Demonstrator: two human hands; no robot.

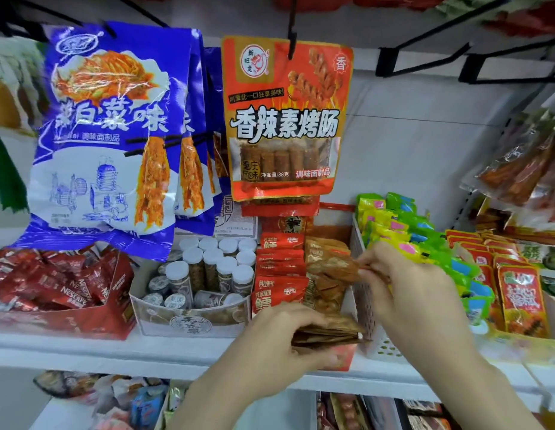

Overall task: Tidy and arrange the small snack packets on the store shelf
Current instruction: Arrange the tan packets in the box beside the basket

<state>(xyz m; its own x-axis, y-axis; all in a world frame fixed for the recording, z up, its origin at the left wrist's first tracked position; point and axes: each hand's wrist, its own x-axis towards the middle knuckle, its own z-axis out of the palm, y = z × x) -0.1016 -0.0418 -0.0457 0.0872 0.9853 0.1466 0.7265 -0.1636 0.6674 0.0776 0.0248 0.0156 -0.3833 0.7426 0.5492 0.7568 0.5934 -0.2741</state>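
Evidently the left hand (282, 333) grips a stack of brown packets (329, 333) at the front edge of the shelf (164, 349), just left of the white basket (363, 302), probably to keep them squared while more are gathered. Further back, the right hand (406, 287) pinches one brown packet (335, 268) by its end, lifting it over the loose brown row (324, 293) that lies left of the basket, between the hands.

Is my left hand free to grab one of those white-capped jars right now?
Probably not: the left hand grips a stack of brown packets. The white-capped jars stand uncovered to its left, so the path looks open.
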